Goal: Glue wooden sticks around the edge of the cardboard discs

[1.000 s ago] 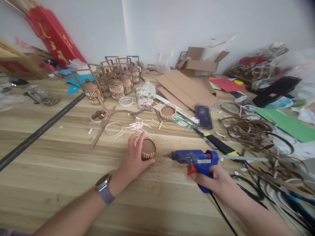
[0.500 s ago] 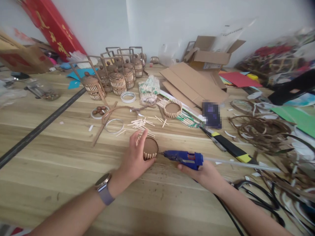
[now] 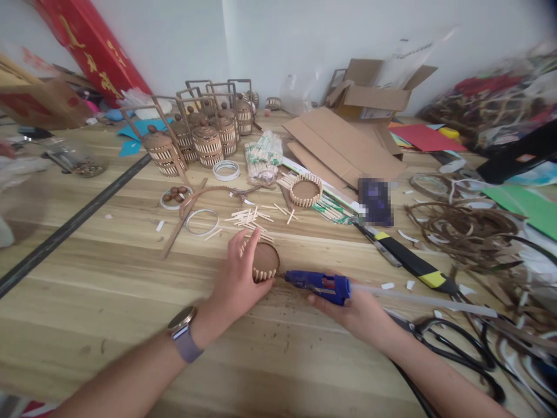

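Note:
My left hand [image 3: 239, 270] grips a small round brown tray [image 3: 266, 258] whose rim is partly lined with short wooden sticks. The right side of that rim is bare. A blue glue gun [image 3: 317, 284] is held in my right hand [image 3: 354, 310], with a long clear glue stick [image 3: 418, 301] poking out of its back. Its nozzle tip is at the tray's bare right edge; whether it touches I cannot tell. Just beyond the tray lies a loose pile of wooden sticks [image 3: 248, 217]. Farther back sits a similar round tray [image 3: 306, 191] with sticks all around.
Several lidded stick baskets with tall handles [image 3: 208, 139] stand at the back left. A yellow-black utility knife [image 3: 409, 264], black-handled scissors [image 3: 456, 345] and coiled brown strips [image 3: 461, 232] lie on the right. Cardboard [image 3: 339, 142] is behind, and a dark strip [image 3: 78, 220] crosses the table's left.
The glue gun has shifted slightly left and down, bringing its nozzle closer to the tray's rim. My left hand and the tray have stayed almost in place.

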`<control>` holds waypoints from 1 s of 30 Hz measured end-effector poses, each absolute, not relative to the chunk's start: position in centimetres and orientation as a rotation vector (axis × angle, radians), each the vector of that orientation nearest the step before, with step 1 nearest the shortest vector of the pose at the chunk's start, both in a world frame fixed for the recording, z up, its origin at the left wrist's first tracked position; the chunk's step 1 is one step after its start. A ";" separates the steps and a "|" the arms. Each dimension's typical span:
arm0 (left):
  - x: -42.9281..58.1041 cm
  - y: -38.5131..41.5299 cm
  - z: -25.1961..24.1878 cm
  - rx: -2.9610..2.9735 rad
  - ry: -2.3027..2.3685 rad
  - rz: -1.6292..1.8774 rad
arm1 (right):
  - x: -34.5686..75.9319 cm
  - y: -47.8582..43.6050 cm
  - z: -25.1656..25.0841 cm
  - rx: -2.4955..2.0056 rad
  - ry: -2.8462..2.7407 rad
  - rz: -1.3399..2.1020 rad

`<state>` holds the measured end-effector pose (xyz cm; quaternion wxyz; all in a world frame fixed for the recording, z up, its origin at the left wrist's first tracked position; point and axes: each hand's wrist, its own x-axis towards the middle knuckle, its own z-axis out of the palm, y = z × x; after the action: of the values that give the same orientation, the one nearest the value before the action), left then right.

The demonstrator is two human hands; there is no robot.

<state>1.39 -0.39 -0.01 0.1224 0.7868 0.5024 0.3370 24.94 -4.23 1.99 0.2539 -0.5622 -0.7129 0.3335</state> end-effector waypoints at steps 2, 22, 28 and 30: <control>1.4 -0.4 0.0 2.289 1.469 0.982 | 24.9 -4.2 2.0 -1.527 -1.919 0.928; 1.4 -0.4 0.0 2.299 1.469 0.980 | 24.7 -4.3 1.7 -1.544 -1.889 0.874; 1.3 -0.4 0.2 2.302 1.478 0.952 | 24.7 -4.2 1.7 -1.532 -1.915 0.860; 1.3 -0.3 0.1 2.302 1.480 0.948 | 24.7 -4.3 1.6 -1.532 -1.905 0.872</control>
<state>1.30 -0.34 0.15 0.1222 0.7889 0.5071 0.3248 24.66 -4.27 1.61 0.2697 -0.5683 -0.7069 0.3234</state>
